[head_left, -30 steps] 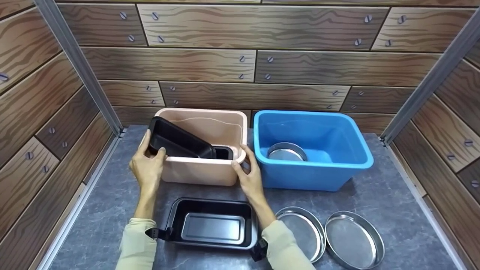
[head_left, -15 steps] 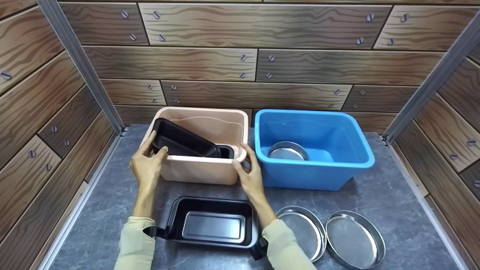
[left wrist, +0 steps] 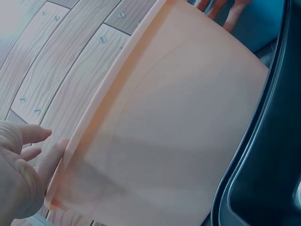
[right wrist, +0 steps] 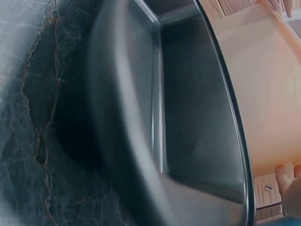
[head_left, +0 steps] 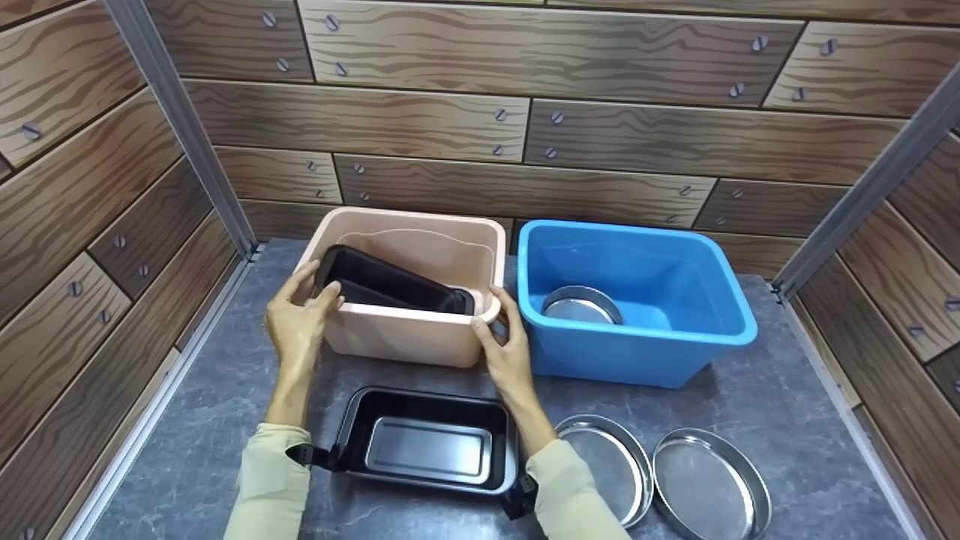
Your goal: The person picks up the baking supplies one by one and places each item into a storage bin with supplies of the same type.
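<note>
In the head view my left hand [head_left: 297,315] is at the front left corner of a beige plastic bin [head_left: 401,337]. Its thumb touches the front rim, the fingers spread beside the left rim. Inside the bin a black loaf pan [head_left: 390,279] lies tilted, its left end higher, just beyond those fingertips. Another dark pan under its right end is mostly hidden. My right hand [head_left: 510,352] holds the bin's front right corner, thumb in front and fingers along the right side. Between my forearms a larger black baking pan [head_left: 427,450] sits on the table.
A blue plastic bin [head_left: 615,352] stands right of the beige one, with a round metal pan [head_left: 581,304] inside. Two round metal pans, one left [head_left: 607,469] and one right [head_left: 709,484], lie at the front right. Wood-patterned walls [head_left: 442,120] enclose the grey tabletop [head_left: 202,420].
The tilted loaf pan has slid down and to the right into the beige bin, away from my left fingertips. My right hand has stayed at the bin's corner. The head view has shifted slightly.
</note>
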Demonstrator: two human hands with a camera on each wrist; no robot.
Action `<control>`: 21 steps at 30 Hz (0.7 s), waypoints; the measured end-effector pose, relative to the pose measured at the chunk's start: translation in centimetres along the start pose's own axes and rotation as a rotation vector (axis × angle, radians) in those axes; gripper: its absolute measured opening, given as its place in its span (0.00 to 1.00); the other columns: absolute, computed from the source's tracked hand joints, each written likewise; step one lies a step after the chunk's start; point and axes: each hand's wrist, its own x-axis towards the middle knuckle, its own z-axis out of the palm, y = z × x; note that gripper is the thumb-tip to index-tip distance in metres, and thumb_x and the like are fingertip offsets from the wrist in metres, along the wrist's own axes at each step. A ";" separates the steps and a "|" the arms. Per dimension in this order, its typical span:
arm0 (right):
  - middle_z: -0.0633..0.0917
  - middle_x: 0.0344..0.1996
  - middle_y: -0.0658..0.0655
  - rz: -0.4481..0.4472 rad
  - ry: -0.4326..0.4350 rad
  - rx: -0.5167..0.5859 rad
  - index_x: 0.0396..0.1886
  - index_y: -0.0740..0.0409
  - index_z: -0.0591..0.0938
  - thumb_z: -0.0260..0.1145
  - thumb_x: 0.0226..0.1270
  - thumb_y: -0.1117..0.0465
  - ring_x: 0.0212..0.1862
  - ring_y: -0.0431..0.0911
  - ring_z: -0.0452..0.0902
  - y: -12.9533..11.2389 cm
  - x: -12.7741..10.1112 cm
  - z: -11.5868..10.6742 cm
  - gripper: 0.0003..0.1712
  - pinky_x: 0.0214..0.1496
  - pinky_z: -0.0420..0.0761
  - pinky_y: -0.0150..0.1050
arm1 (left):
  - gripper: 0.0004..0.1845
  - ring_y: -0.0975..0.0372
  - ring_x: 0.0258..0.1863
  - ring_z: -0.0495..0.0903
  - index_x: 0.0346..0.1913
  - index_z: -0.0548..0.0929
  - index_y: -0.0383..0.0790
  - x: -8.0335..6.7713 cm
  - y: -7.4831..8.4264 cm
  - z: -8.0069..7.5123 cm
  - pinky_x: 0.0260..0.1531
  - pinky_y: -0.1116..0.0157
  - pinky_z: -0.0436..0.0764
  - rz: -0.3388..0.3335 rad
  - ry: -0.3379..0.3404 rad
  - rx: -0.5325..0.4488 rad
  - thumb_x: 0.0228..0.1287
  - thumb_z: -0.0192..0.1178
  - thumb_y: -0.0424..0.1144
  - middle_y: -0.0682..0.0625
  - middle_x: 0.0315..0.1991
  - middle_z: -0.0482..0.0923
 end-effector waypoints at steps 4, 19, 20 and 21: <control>0.73 0.63 0.61 0.008 -0.010 0.008 0.70 0.63 0.67 0.66 0.66 0.65 0.61 0.48 0.70 -0.1 0.0 0.0 0.33 0.58 0.77 0.34 | 0.27 0.61 0.40 0.84 0.58 0.79 0.30 -0.4 0.8 0.1 0.39 0.62 0.87 -0.009 -0.009 -0.053 0.53 0.69 0.22 0.39 0.63 0.74; 0.72 0.64 0.61 -0.002 0.005 -0.017 0.69 0.65 0.67 0.66 0.66 0.65 0.61 0.50 0.70 0.0 0.0 -0.1 0.33 0.59 0.77 0.39 | 0.26 0.53 0.51 0.80 0.60 0.77 0.30 -0.1 -1.1 -0.2 0.46 0.59 0.85 -0.003 -0.060 -0.187 0.56 0.68 0.24 0.37 0.55 0.78; 0.72 0.64 0.61 0.000 0.005 -0.019 0.69 0.65 0.67 0.66 0.66 0.65 0.62 0.51 0.70 0.0 0.0 -0.1 0.33 0.59 0.77 0.38 | 0.26 0.53 0.52 0.80 0.60 0.77 0.29 -0.2 -1.1 -0.3 0.46 0.59 0.85 -0.009 -0.065 -0.206 0.56 0.67 0.24 0.37 0.55 0.78; 0.73 0.64 0.62 0.003 0.006 -0.021 0.69 0.65 0.67 0.66 0.66 0.65 0.62 0.52 0.70 0.0 0.0 0.0 0.33 0.59 0.77 0.37 | 0.26 0.53 0.52 0.80 0.60 0.76 0.28 -0.3 -1.2 -0.5 0.46 0.60 0.85 -0.014 -0.066 -0.218 0.56 0.67 0.23 0.38 0.54 0.78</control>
